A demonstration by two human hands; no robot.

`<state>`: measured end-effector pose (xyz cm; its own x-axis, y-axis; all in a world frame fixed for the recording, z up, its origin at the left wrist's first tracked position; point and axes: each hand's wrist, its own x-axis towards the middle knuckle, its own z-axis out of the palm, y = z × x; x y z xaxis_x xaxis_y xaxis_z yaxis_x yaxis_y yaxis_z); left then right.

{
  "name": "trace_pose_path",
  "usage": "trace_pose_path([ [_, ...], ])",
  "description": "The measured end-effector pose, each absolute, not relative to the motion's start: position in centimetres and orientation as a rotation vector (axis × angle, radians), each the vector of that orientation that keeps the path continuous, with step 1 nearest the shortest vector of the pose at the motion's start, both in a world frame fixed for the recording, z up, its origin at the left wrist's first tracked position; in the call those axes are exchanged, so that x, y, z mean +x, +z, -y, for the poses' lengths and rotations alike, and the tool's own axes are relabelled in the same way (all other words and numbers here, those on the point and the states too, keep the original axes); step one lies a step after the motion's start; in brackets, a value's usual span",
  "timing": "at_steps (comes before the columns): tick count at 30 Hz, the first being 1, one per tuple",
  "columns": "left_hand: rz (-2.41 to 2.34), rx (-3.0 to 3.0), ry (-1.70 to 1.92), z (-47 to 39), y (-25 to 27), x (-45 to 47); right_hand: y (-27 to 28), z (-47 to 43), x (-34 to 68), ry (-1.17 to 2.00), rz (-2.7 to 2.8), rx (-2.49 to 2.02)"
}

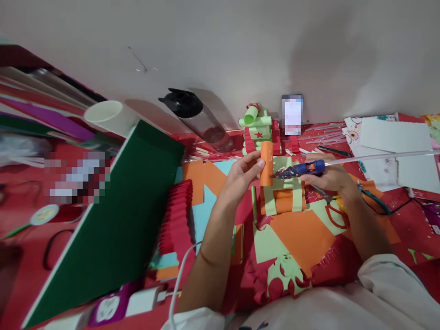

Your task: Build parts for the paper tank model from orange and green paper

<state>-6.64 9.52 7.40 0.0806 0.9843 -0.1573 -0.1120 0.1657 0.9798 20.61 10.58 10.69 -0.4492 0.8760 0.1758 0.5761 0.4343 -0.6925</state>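
Observation:
Between the thumb and fingers of my left hand (244, 176) stands an orange paper tube (266, 160), held upright. My right hand (328, 176) grips a blue hot glue gun (297, 170); its nozzle meets the lower right side of the tube, and a long clear glue stick (371, 158) sticks out of its back. Below the tube lies an orange and light green paper model (283, 201), partly covered by my hands. Behind it, by the wall, a light green and red paper tank (258, 130) carries a red star.
A dark green board (113, 215) leans at the left. A water bottle (202, 119) and a phone (292, 114) stand by the wall. Red-handled scissors (335, 215), teal-handled pliers (376, 201), coloured paper (302, 233) and a white cable (180, 275) lie around my arms.

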Motion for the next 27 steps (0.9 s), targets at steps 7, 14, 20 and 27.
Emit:
trace_pose_path([
  [7, -1.098, 1.023, 1.078, -9.32, 7.66, -6.54, 11.44, -10.55, 20.05, 0.688, 2.064, -1.246],
  [14, -1.132, 0.994, 1.103, -9.29, 7.48, -6.55, 11.33, -10.5, 20.39, 0.783, 2.187, -1.108],
  [20, -1.075, 1.027, 1.052, -9.12, 7.68, -6.58, 11.44, -10.63, 20.07, 0.614, 2.064, -1.214],
  [27, -1.004, 1.092, 1.005, -9.03, 7.76, -6.63, 10.72, -10.95, 19.99, 0.463, 1.879, -1.264],
])
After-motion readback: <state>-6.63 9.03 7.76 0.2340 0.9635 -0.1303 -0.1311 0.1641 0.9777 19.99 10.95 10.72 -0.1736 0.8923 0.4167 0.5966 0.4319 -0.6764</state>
